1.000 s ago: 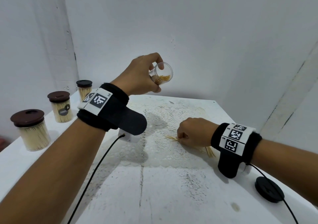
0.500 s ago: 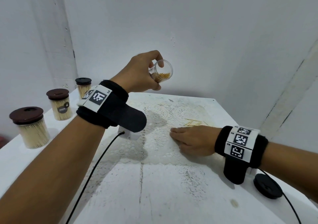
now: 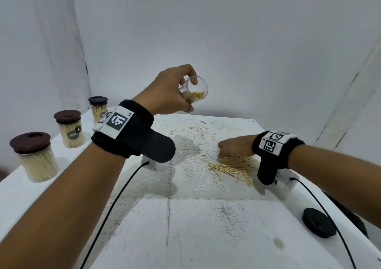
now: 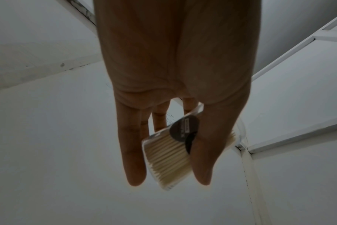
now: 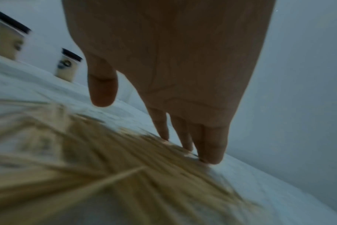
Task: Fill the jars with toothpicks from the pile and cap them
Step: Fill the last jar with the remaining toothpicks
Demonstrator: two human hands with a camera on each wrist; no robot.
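The open jar (image 3: 195,92) is gripped between thumb and fingers of the left hand (image 3: 169,92), raised above the table's far edge and tilted mouth-sideways, partly filled; a further tilt could spill what is inside. The right hand (image 3: 235,148) is laid with nearly straight fingers (image 5: 210,146) on the toothpick pile (image 3: 235,167) near the table's right edge, nothing seen pinched; sticks could be scattered off the lace mat (image 3: 191,165) by a sweep. The loose lid (image 3: 318,225) lies at the near right corner; three capped jars (image 3: 35,157) stand along the left edge.
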